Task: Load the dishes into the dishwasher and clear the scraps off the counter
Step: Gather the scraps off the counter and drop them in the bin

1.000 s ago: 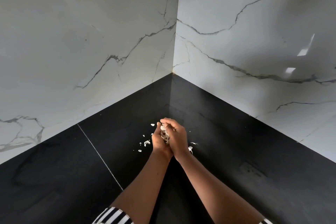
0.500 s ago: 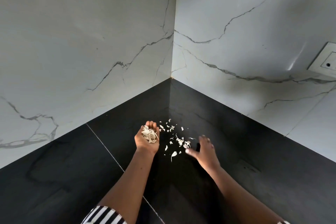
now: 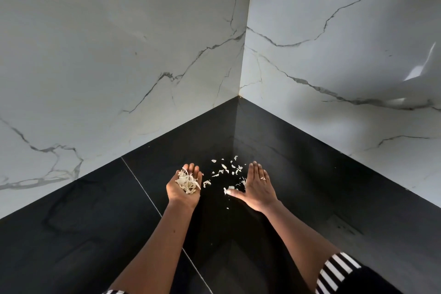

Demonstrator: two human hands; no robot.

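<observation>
scrap heap [image 3: 187, 182]: papery flakes (pale, curled) | in left hand [image 3: 182, 196] | loose scraps [image 3: 224, 170]: strewn on black counter [image 3: 310, 198], heap's 3 o'clock

No readable text, label, brand, number or sign appears anywhere in view

So the counter [image 3: 95, 222] runs back into a corner where the left wall [image 3: 119, 55] and right wall [image 3: 334, 31] meet, at 12 o'clock from the hands. Loose scraps [image 3: 225, 170] lie on the counter between the hands. The left hand [image 3: 183, 188] is at 8 o'clock from that scatter, palm up, with a heap of scraps [image 3: 187, 182] in it. The right hand [image 3: 256, 186] is at 4 o'clock, thumb tip just beside one scrap. A counter seam [image 3: 143, 188] runs 11 to 5, passing under the left forearm.
</observation>
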